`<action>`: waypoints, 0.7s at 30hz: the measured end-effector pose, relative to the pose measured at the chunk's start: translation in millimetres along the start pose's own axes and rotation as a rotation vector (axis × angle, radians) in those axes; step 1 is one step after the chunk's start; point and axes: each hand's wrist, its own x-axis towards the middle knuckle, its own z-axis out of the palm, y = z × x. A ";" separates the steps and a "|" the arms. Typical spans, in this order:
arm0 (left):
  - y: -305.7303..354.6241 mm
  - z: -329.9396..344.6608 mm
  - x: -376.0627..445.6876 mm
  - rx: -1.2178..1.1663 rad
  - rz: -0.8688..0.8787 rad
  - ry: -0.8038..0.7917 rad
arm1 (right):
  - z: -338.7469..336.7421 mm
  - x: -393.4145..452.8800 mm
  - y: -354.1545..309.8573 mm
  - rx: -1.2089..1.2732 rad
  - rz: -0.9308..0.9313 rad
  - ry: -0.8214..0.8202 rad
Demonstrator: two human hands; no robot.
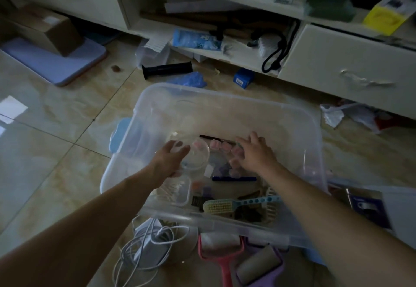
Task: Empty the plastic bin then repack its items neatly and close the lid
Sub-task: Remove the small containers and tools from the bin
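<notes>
A clear plastic bin stands open on the tiled floor in front of me. Both my hands reach into it. My left hand hovers over a clear round container with its fingers spread and relaxed. My right hand spreads its fingers over a row of small pink-tinted cases. Nearer me in the bin lie a clear rectangular box, a dark blue strip, a teal-handled brush and a cream comb. Neither hand holds anything.
White coiled cables and two lint rollers, pink and purple, lie on the floor by the bin's near edge. A blue lid sits left of the bin. A cluttered cabinet, a black tube and a cardboard box stand beyond.
</notes>
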 end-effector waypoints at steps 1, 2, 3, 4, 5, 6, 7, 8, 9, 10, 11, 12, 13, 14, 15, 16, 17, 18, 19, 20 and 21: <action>-0.1 3.2 0.4 0.061 0.020 0.016 | 7.9 0.0 -2.1 -0.006 0.009 -0.038; -0.9 5.2 0.6 0.101 0.027 0.029 | 15.4 1.6 -4.2 -0.012 0.029 -0.047; -1.3 6.9 -0.1 0.138 0.028 0.028 | 20.0 2.0 -6.6 -0.010 0.042 -0.029; -2.9 7.9 0.6 0.184 0.034 0.026 | 23.3 2.1 -8.5 -0.006 0.055 -0.010; -3.7 8.0 0.4 0.238 0.043 0.026 | 26.6 1.8 -9.6 0.005 0.073 -0.016; -4.6 8.3 0.9 0.268 0.051 0.032 | 29.5 0.3 -10.1 0.009 0.093 -0.030; -3.2 8.5 -0.9 0.272 0.045 0.032 | 31.9 -1.0 -10.3 0.004 0.109 -0.043; -1.8 9.1 -1.5 0.262 0.038 0.023 | 35.6 -1.7 -10.6 -0.010 0.114 -0.035; 0.0 9.5 -2.2 0.264 0.033 0.010 | 38.0 -2.0 -11.5 -0.025 0.112 -0.026; 0.9 9.9 -1.5 0.290 0.041 -0.007 | 40.2 -1.7 -12.3 -0.025 0.108 -0.021; 1.2 10.7 -1.4 0.321 0.047 -0.025 | 41.0 -0.8 -12.8 -0.005 0.104 -0.021; 1.0 11.1 -1.3 0.338 0.051 -0.032 | 42.0 0.8 -12.4 0.026 0.094 -0.020; 1.3 11.6 -2.6 0.339 0.046 -0.030 | 41.8 2.4 -11.8 0.053 0.088 -0.024; 1.0 12.2 -2.9 0.327 0.038 -0.028 | 41.7 3.8 -11.1 0.067 0.085 -0.021; 0.8 12.4 -3.7 0.312 0.028 -0.029 | 41.5 4.3 -10.9 0.079 0.086 -0.021; 0.7 13.0 -3.9 0.308 0.026 -0.027 | 42.9 4.9 -10.2 0.085 0.085 -0.007; 0.8 13.6 -4.2 0.321 0.029 -0.028 | 43.5 4.3 -10.1 0.091 0.090 0.000; 1.1 13.9 -3.8 0.338 0.040 -0.033 | 45.6 4.5 -8.9 0.101 0.087 0.014; 1.7 14.1 -3.5 0.355 0.051 -0.042 | 43.9 3.1 -9.1 0.118 0.082 0.019; 1.6 13.8 -2.4 0.370 0.065 -0.050 | 43.1 2.8 -8.5 0.132 0.061 0.036; 1.5 13.3 -1.7 0.369 0.064 -0.060 | 40.1 1.2 -8.2 0.143 0.049 0.034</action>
